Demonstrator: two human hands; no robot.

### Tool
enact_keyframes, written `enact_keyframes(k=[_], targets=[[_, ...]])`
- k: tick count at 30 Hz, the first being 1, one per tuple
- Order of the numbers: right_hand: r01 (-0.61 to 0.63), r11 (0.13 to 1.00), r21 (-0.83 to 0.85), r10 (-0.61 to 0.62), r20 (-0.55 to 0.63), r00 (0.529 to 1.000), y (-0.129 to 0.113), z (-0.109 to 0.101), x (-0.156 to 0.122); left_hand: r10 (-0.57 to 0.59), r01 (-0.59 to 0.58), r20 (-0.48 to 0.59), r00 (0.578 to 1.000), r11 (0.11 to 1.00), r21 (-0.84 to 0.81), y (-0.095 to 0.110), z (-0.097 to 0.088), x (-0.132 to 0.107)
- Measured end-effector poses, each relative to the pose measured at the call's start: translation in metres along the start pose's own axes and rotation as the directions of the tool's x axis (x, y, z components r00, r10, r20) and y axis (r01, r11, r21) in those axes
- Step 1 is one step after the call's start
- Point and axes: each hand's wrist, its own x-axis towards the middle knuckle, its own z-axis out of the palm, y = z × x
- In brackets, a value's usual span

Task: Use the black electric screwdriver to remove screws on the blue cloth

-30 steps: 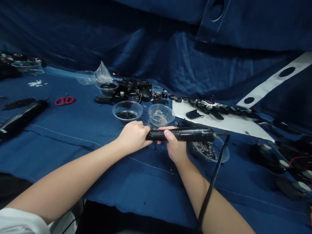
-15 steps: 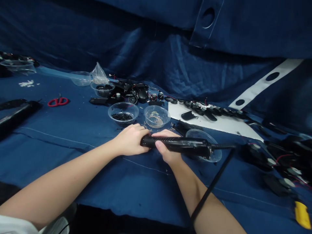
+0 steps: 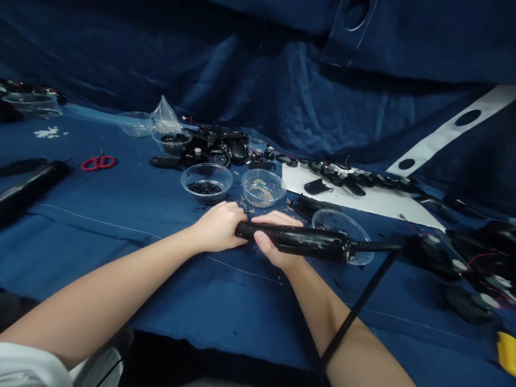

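My right hand [image 3: 274, 240] is wrapped round a long black corded tool [image 3: 306, 240] that lies roughly level over the blue cloth. Its black cable [image 3: 355, 312] runs back along my right forearm. My left hand [image 3: 220, 226] is closed at the tool's left tip, fingers curled down against the cloth; what they pinch is hidden. Just beyond the hands stand a clear bowl of small black parts [image 3: 206, 183] and a clear bowl of small metal parts [image 3: 263, 187]. A third clear bowl [image 3: 342, 226] sits under the tool's right end.
Black device parts with red wires [image 3: 226, 148] are heaped behind the bowls. A white sheet [image 3: 374, 201] carries a row of black pieces. Red scissors [image 3: 98, 162] and a long black bar [image 3: 30, 185] lie at left. More black parts [image 3: 471, 263] are scattered at right.
The tool's right end has dropped and the tool has rolled slightly in my right hand. Both hands stay in the same place on the cloth.
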Motion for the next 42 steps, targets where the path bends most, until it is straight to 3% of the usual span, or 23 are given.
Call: enact_keyframes(k=[8, 20, 28, 38, 42], targets=[[-0.002, 1.000, -0.018, 0.002, -0.020, 1.000, -0.004, 0.000, 0.002, -0.010, 0.013, -0.082, 0.997, 0.999, 0.045, -0.001, 0.003, 0.001], [-0.112, 0.994, 0.016, 0.113, -0.079, 0.990, 0.002, 0.006, -0.002, -0.054, 0.073, -0.183, 0.982, 0.992, 0.099, 0.006, 0.004, 0.001], [-0.099, 0.993, 0.060, 0.105, -0.099, 0.989, 0.002, 0.006, -0.001, -0.052, 0.089, -0.217, 0.975, 0.983, 0.162, 0.006, 0.005, 0.001], [-0.204, 0.978, 0.052, 0.209, -0.148, 0.967, 0.011, 0.010, -0.007, -0.068, 0.143, -0.315, 0.947, 0.965, 0.222, 0.009, 0.010, 0.001], [-0.362, 0.914, 0.182, 0.387, -0.127, 0.913, 0.005, 0.010, -0.008, -0.066, 0.175, -0.368, 0.927, 0.947, 0.269, 0.012, 0.010, 0.001]])
